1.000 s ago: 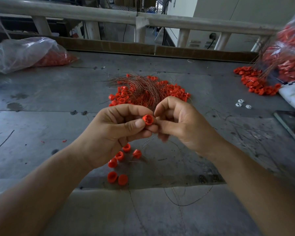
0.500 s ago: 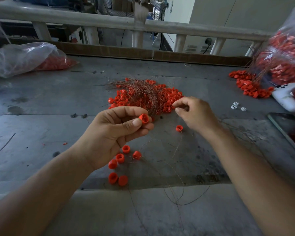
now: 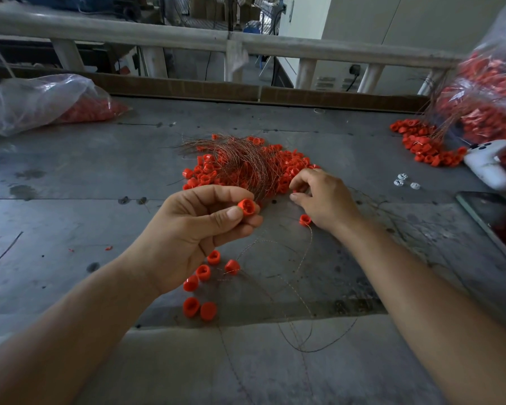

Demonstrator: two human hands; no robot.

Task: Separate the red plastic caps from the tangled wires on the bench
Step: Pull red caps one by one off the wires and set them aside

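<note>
A heap of red caps (image 3: 287, 162) tangled with thin coppery wires (image 3: 243, 165) lies mid-bench. My left hand (image 3: 187, 235) pinches one red cap (image 3: 247, 207) between thumb and fingers, just in front of the heap. My right hand (image 3: 324, 197) rests at the heap's right edge with its fingers curled down among the caps; what they touch is hidden. One cap with a wire attached (image 3: 305, 220) lies under that wrist. Several freed caps (image 3: 202, 273) sit below my left hand. Loose wire (image 3: 301, 340) loops near the front edge.
A clear bag holding red caps (image 3: 41, 103) lies at the far left. A bigger bag of caps and wires (image 3: 491, 92) stands far right, with spilled caps (image 3: 421, 144), a white game controller (image 3: 485, 162), small white parts (image 3: 403, 181) and a dark tablet (image 3: 497, 220).
My hands came apart. The right hand left the cap held by my left, reached out to the heap's right edge and settled there. The left hand kept its cap.
</note>
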